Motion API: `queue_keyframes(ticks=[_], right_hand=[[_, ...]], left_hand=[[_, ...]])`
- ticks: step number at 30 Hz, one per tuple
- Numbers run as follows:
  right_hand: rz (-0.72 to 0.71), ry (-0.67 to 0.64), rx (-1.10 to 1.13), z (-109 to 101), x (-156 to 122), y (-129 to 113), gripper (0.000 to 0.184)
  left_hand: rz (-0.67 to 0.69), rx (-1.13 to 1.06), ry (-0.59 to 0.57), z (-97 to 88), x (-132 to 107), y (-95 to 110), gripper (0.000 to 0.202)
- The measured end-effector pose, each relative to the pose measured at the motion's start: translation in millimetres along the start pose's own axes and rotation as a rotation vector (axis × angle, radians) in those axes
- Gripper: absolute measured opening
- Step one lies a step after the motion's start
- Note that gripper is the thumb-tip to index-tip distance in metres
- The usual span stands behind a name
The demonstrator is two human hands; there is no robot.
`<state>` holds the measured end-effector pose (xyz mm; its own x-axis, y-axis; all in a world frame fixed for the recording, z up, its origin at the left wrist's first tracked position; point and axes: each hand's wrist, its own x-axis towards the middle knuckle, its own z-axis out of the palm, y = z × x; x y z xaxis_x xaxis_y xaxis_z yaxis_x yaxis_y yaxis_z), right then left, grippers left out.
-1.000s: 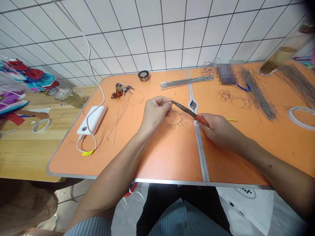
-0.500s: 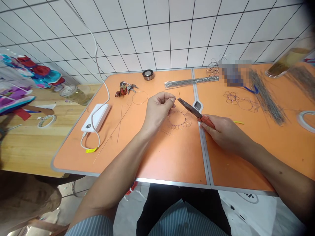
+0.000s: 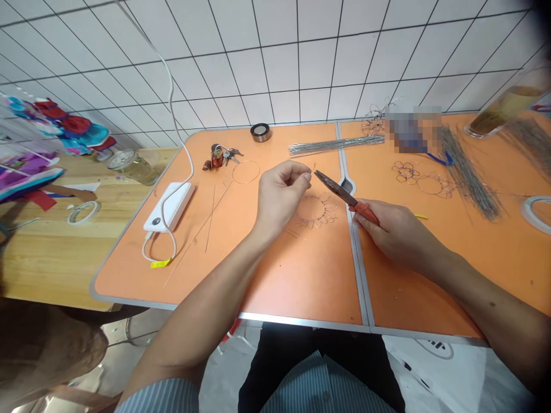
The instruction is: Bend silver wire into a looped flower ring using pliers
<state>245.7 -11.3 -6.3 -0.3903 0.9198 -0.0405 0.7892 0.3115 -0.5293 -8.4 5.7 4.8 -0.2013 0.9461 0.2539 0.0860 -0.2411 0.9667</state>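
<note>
On the orange counter, the right hand has its fingers wrapped round the red handles of needle-nose pliers, tips pointing left. The left hand pinches its fingers together on a thin wire I can barely make out, above a wire flower. Farther off lie straight wire rods and a tape roll.
</note>
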Motion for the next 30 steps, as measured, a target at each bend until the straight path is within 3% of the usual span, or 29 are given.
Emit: queue_keyframes(ticks=[5,12,23,30], right_hand=[[0.018,0.011,-0.017,1,0,-1,0.028],[0.009,0.045,-0.041,-1,-1,-4,0.029],[-0.016,0.041,-0.003,-2,-1,-4,0.029],[0.018,-0.010,0.115,-3,0,-1,0.027]], left_hand=[[-0.230,-0.199,-0.081,-3.1,2,5,0.010],[-0.348,-0.258,-0.123,-3.9,3,11,0.016],[-0.095,-0.073,-0.083,-1.7,-1,1,0.008],[-0.080,-0.094,-0.058,-1.9,-1,3,0.006]])
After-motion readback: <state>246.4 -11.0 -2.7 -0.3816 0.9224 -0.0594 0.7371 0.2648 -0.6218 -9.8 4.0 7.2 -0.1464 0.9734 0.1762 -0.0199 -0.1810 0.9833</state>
